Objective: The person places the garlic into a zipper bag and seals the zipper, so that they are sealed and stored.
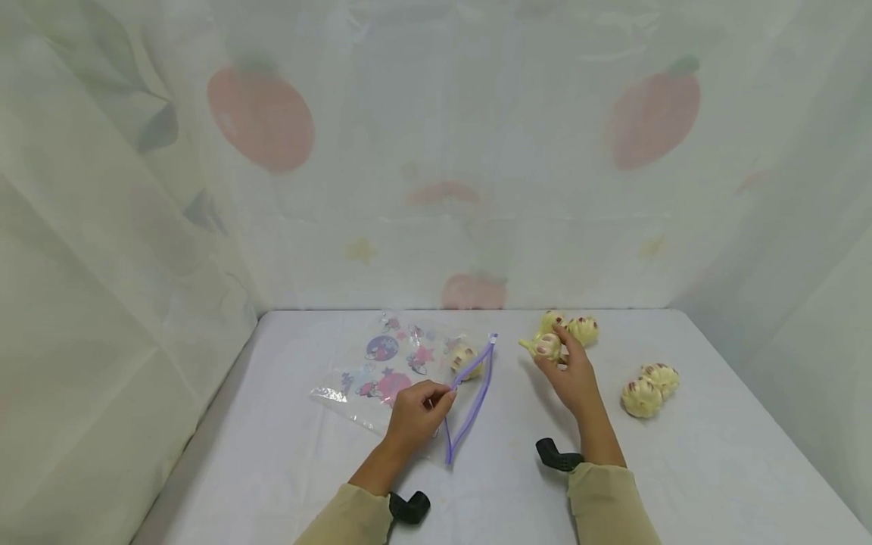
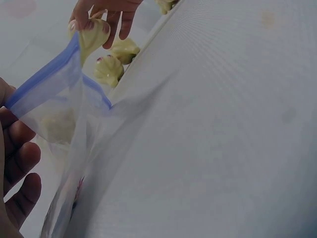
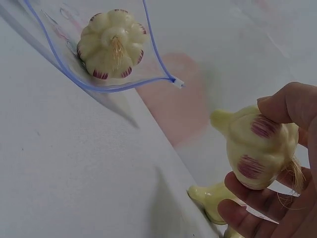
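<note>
A clear zip bag (image 1: 364, 363) with purple edging and printed pictures lies on the table, its mouth spread toward the right. My left hand (image 1: 418, 412) pinches the near side of that mouth. Inside the bag, close to the opening, is one garlic bulb (image 3: 113, 44), seen root end first. My right hand (image 1: 571, 375) holds another garlic bulb (image 3: 260, 146) between thumb and fingers, raised off the table to the right of the bag. In the left wrist view, the held bulb (image 2: 91, 37) shows beyond the purple edge, partly covered by fingers.
Two garlic bulbs (image 1: 583, 330) sit at the back edge behind my right hand. Farther right, two more bulbs (image 1: 643, 397) touch each other on the white table (image 1: 518, 499). A printed curtain (image 1: 436, 151) hangs behind the table. A black wrist device (image 1: 557, 456) is on each arm.
</note>
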The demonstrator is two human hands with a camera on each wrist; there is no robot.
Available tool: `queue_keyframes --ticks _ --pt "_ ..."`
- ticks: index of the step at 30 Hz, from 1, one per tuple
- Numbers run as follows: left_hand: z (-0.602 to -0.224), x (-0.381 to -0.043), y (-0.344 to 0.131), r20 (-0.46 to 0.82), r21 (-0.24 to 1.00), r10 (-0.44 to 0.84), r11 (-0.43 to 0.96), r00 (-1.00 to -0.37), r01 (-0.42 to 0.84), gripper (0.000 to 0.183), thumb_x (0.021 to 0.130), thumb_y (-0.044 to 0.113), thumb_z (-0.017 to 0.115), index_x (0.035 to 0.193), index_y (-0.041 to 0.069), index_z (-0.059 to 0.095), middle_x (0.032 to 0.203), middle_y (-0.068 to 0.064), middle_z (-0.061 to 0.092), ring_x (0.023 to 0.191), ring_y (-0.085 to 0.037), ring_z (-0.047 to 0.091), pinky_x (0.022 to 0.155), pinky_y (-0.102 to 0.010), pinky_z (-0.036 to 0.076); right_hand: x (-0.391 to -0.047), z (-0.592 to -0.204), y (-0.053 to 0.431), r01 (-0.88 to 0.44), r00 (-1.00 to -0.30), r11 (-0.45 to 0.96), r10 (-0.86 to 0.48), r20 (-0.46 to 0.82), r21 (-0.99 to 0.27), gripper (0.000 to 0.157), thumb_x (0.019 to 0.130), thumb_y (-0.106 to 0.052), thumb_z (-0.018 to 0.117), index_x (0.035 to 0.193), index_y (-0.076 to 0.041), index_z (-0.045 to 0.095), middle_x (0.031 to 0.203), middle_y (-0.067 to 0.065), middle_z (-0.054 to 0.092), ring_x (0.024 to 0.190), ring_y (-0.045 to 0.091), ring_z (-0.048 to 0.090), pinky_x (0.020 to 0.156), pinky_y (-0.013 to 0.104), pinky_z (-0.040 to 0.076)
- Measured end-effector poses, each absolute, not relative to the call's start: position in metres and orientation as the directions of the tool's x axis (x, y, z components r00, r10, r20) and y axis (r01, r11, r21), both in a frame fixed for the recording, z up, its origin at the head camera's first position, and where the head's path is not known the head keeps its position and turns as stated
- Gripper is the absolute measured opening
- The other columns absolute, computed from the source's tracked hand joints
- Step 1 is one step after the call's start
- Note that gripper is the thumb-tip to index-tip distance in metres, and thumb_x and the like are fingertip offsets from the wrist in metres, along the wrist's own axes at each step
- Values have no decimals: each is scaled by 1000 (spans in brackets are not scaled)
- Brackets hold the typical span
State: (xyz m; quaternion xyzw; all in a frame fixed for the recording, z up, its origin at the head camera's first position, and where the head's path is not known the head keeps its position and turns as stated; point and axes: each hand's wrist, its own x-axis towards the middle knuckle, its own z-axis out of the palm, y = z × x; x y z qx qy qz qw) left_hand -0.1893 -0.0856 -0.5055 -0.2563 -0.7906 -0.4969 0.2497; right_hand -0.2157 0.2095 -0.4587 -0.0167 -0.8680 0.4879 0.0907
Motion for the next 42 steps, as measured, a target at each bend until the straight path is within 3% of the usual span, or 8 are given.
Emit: queue_keyframes --ticks 9,21,32,42 --pt "-503 -189 -86 638 671 147 374 -756 640 7 86 14 74 84 8 75 70 5 65 61 -3 52 54 -18 48 -216 -457 209 -37 -989 456 110 98 -889 83 88 -28 73 155 -14 27 154 15 37 130 37 49 101 49 47" --pt "-506 -190 -85 658 658 148 366 -739 659 7 87 15 74 84 9 75 70 6 65 60 -3 53 53 -20 49 -216 -458 207 -26 -990 451 114 86 -892 80 83 -31 78 150 -11 38 148 13 42 130 33 48 103 46 47" --pt "-508 -191 -86 675 644 146 362 -723 674 7 86 14 74 82 8 74 69 6 64 59 -2 52 53 -17 48 -215 -458 205 -86 -980 514 109 164 -853 75 83 -38 78 145 -12 44 134 11 51 117 27 50 89 38 49" --pt "-511 -193 -86 684 634 151 361 -714 684 4 85 9 74 82 12 73 69 5 64 60 -1 52 52 -17 47 -216 -459 202 -73 -986 509 91 138 -858 69 82 -42 78 140 -16 49 129 10 55 109 26 55 87 36 51"
